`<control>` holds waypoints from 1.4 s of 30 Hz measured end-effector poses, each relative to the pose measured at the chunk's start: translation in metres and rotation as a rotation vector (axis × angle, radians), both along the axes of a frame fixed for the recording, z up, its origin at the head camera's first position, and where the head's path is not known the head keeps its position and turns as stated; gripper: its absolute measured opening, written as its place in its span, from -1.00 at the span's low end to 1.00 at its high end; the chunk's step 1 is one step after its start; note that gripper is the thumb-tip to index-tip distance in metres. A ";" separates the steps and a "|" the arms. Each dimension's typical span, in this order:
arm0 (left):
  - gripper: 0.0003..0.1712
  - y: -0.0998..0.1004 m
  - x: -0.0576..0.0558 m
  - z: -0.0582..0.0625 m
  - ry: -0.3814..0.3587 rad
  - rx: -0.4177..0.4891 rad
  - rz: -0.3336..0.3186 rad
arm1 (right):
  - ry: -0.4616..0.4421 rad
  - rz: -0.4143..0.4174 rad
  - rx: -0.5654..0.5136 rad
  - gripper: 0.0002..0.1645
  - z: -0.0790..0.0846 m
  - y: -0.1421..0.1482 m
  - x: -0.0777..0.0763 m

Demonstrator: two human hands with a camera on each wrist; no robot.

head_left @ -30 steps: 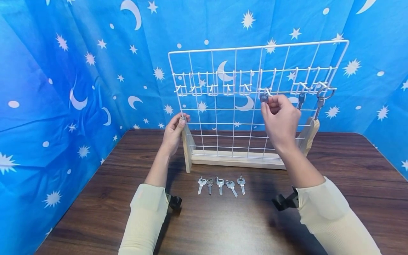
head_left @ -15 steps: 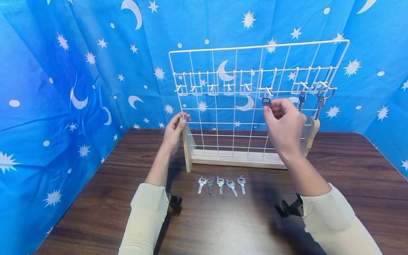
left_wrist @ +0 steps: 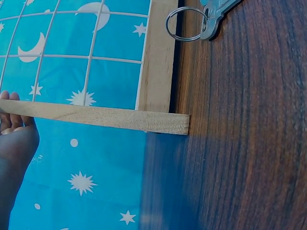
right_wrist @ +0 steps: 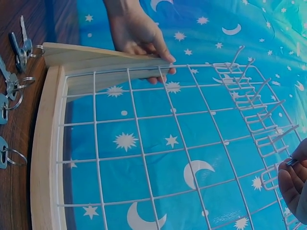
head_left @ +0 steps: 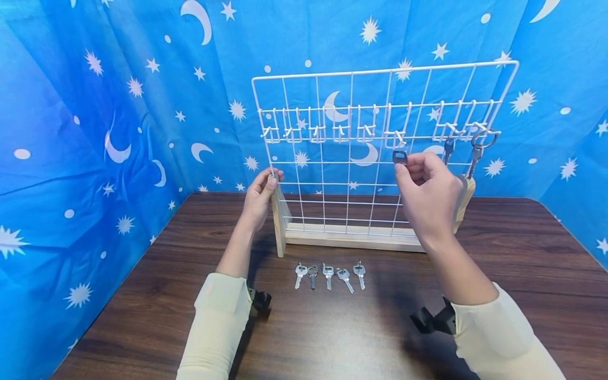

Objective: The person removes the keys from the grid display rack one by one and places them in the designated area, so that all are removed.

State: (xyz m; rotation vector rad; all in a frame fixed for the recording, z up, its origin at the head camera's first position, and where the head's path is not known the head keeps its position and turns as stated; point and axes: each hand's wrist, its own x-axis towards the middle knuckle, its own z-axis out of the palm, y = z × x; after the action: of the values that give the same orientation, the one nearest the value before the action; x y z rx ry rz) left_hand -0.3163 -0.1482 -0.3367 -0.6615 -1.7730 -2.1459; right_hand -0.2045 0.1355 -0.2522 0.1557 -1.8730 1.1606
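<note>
My left hand [head_left: 259, 199] grips the upper end of the rack's left wooden side [head_left: 280, 235]. The right wrist view shows its thumb and fingers on either side of that board. With thumb and fingertips, my right hand [head_left: 431, 199] pinches a key [head_left: 400, 157], whose dark head with a slot in it pokes out; the rest is hidden by the fingers. That head sits just below a white wire hook [head_left: 396, 139] on the white grid rack [head_left: 351, 73]. To the right, one key [head_left: 448, 149] hangs close behind my knuckles, and another with a large ring [head_left: 476, 154] hangs on the end hook.
Several silver keys with rings, one of them a key [head_left: 328, 277] in the middle, lie in a row on the dark wood table [head_left: 323, 338] before the rack's wooden base [head_left: 351, 238]. Several hooks [head_left: 315, 133] line the grid's left half. Blue star-patterned cloth [head_left: 142, 211] surrounds the table.
My right hand has drawn slightly down and to the right with the key, so its head now shows lower, below the hook. My left hand stays put.
</note>
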 end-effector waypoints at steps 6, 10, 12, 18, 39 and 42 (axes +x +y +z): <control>-0.70 0.000 0.001 0.001 0.000 -0.004 0.004 | 0.013 0.003 -0.009 -0.82 0.002 -0.001 0.005; -0.69 0.000 0.002 0.002 -0.001 -0.003 -0.003 | 0.033 -0.003 -0.017 -0.82 0.004 -0.001 0.008; -0.67 0.000 0.002 0.002 -0.004 -0.010 0.001 | 0.046 -0.014 -0.018 -0.82 0.006 -0.001 0.009; -0.64 0.000 0.002 0.001 -0.007 -0.023 0.007 | 0.073 0.017 -0.060 -0.82 0.010 0.002 0.012; -0.74 0.000 0.002 0.000 0.013 -0.007 0.001 | 0.048 0.039 -0.120 -0.80 0.029 0.006 0.015; -0.73 0.000 0.001 0.000 0.012 -0.008 0.000 | 0.038 0.037 -0.117 -0.83 0.026 0.006 0.016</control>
State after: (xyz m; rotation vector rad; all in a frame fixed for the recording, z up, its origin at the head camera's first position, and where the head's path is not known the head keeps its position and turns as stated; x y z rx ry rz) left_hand -0.3152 -0.1484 -0.3366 -0.6750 -1.7762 -2.1309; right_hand -0.1880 0.1419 -0.2260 0.1465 -1.7710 1.2802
